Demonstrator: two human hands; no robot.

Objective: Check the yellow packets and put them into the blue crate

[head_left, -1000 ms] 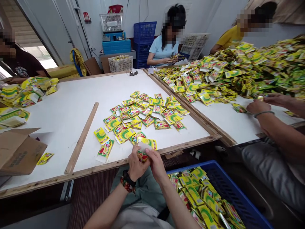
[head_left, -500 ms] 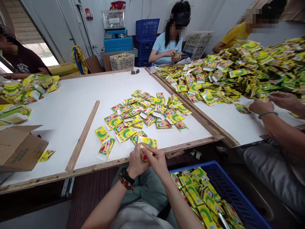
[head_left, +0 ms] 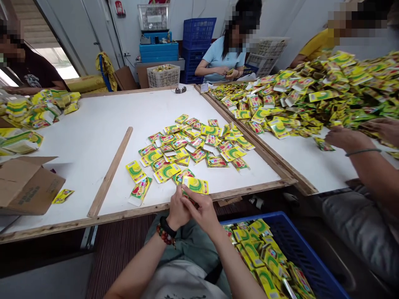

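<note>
Pinching a small packet (head_left: 191, 197), mostly hidden, in the nearly shut fingers of the left hand (head_left: 178, 211) and right hand (head_left: 205, 212), close to the table (head_left: 81, 145) edge at six o'clock. With lots of packs (head_left: 266, 282) in the blue basket (head_left: 282, 216) at four o'clock, and many more loose packs (head_left: 167, 172) at twelve. Printed with big bright letters too small to read, and just blurry print on the brown box (head_left: 31, 189) at nine.
</note>
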